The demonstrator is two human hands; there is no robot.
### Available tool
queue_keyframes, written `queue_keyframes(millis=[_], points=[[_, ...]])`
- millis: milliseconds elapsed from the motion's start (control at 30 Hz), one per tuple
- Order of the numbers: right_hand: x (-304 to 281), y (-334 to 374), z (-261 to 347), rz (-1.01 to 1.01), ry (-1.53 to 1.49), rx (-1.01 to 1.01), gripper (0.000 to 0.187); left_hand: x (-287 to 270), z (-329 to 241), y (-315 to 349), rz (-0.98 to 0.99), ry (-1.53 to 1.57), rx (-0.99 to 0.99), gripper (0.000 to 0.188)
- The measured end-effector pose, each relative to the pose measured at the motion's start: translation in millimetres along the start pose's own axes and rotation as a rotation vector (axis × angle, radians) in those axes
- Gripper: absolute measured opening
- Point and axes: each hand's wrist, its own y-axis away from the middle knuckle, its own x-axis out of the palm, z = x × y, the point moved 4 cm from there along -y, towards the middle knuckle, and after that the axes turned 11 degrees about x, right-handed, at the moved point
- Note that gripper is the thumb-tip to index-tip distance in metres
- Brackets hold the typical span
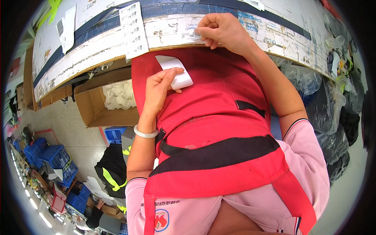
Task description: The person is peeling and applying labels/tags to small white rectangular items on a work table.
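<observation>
My left hand (159, 88) is closed on a piece of white paper (172, 64), thumb on top, held over my red apron (207, 86) just below the table edge. The paper's visible side looks blank and it curls slightly. Over the front edge of the table, my right hand (225, 33) has its thumb and index finger pinched at a small white printed label (190, 34). Whether that label touches the tabletop I cannot tell. To the left of it, a strip of barcode labels (134, 33) hangs a little past the table edge.
The worn white table (90, 53) has blue tape (164, 11) along it. More printed labels (65, 29) lie at its left. Below stands a cardboard box (88, 103) with crumpled white paper (119, 95). Plastic bags (325, 98) crowd the right; blue crates (60, 160) stand on the left floor.
</observation>
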Motion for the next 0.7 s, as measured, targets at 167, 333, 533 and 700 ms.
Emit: queue_keyframes(millis=[167, 333, 533, 700], points=[[0.6, -0.1, 1.7, 0.001, 0.019, -0.008, 0.019, -0.9, 0.2, -0.3, 0.002, -0.013, -0.001, 0.032], [3.1, 0.9, 3.4, -0.027, 0.064, 0.008, 0.018, -0.3, 0.8, -0.5, -0.001, 0.008, -0.005, 0.032], [-0.7, 5.1, 5.2, -0.044, 0.090, -0.025, 0.016, 2.1, 3.0, -2.1, -0.010, 0.015, -0.004, 0.031], [-57.9, 1.0, -3.6, -0.223, -0.052, -0.177, 0.015, -5.6, 6.9, 1.0, -0.022, -0.025, 0.010, 0.030]])
